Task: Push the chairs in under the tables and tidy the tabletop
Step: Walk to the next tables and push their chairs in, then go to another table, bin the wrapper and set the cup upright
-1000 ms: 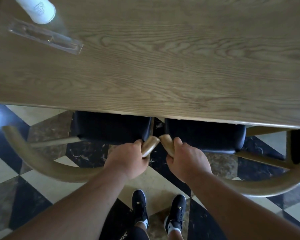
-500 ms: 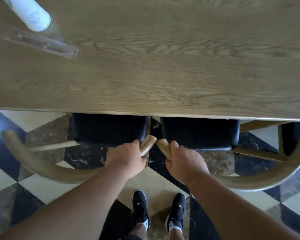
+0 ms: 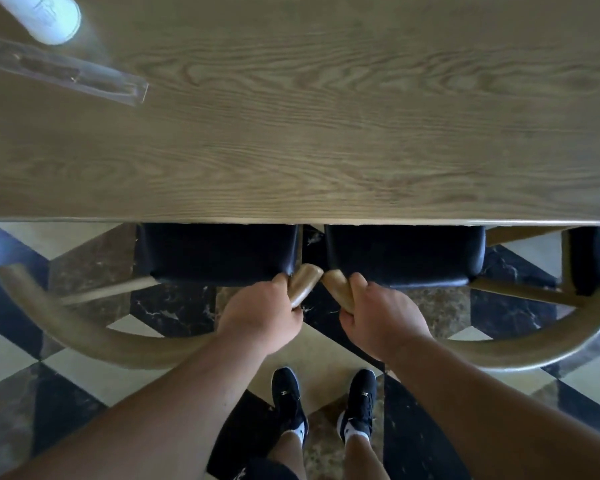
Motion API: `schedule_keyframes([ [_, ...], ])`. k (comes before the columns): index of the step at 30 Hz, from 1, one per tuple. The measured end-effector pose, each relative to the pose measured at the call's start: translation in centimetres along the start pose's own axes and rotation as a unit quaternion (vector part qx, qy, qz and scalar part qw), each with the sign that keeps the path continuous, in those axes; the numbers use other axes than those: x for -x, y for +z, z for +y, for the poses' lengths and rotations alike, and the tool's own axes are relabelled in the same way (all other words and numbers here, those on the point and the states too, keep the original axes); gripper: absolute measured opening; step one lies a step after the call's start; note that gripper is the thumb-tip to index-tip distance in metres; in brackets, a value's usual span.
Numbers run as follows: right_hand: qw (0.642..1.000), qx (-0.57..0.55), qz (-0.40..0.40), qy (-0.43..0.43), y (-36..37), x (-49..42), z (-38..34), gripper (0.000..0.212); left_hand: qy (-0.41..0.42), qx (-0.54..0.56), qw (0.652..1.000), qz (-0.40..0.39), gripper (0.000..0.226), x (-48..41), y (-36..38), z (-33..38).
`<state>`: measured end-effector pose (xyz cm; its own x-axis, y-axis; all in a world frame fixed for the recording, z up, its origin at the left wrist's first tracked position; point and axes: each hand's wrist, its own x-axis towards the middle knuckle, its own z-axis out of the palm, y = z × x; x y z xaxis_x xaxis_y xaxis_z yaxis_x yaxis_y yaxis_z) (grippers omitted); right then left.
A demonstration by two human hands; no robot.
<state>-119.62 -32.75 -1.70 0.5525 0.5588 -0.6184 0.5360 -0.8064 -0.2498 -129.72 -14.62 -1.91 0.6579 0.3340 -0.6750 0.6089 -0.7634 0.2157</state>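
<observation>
Two wooden chairs with black seat cushions stand side by side at a long wooden table [image 3: 326, 133], their seats partly under its near edge. The left chair [image 3: 219, 251] has a curved wooden back rail sweeping left. My left hand [image 3: 264, 313] grips that rail's right end. The right chair [image 3: 406, 254] mirrors it, its rail curving right. My right hand [image 3: 378, 317] grips that rail's left end. The two rail ends nearly touch between my hands. On the tabletop at far left lie a clear acrylic holder [image 3: 66, 72] and a white cylinder [image 3: 45, 15].
A third chair's black seat [image 3: 593, 258] shows at the right edge under the table. The floor is checkered marble tile in black, cream and brown. My feet in black shoes [image 3: 323, 407] stand just behind the two chairs.
Both chairs have slid forward, so less of each black seat shows beyond the table edge. My hands have kept their grip on the rail ends.
</observation>
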Motion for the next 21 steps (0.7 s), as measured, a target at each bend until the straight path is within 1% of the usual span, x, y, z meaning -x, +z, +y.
schedule_keyframes([
  [5,1.0,0.011,0.013,0.009,0.1,0.1,0.2,0.03,-0.001,-0.007,1.0,0.015,0.032,0.0,0.4,0.3],
  [10,0.999,0.017,0.031,-0.001,0.4,0.3,0.4,0.031,-0.001,-0.01,1.0,0.027,0.029,0.4,0.3,0.3],
  [12,0.999,0.025,0.04,-0.003,0.6,0.2,0.5,0.032,-0.004,-0.016,0.999,0.035,0.03,0.5,0.2,0.3],
  [14,0.999,0.026,0.037,0.005,0.7,0.4,0.4,0.036,-0.009,-0.035,0.999,0.04,0.038,1.1,0.1,0.5],
  [16,1.0,0.019,0.02,0.013,0.2,1.1,0.2,0.046,-0.017,-0.068,0.996,0.046,0.056,2.4,-0.3,0.7],
  [18,0.999,0.054,-0.001,0.005,-1.2,2.1,-0.1,0.069,-0.017,-0.101,0.994,0.047,0.076,4.5,-1.5,0.7],
  [20,0.995,0.094,0.026,-0.035,-3.9,3.3,-1.3,0.09,-0.015,-0.093,0.993,0.07,0.09,7.3,-3.6,-0.1],
  [21,0.993,0.09,0.046,-0.055,-5.9,3.9,-2.3,0.094,-0.021,-0.08,0.993,0.086,0.094,8.9,-5.2,-0.7],
])
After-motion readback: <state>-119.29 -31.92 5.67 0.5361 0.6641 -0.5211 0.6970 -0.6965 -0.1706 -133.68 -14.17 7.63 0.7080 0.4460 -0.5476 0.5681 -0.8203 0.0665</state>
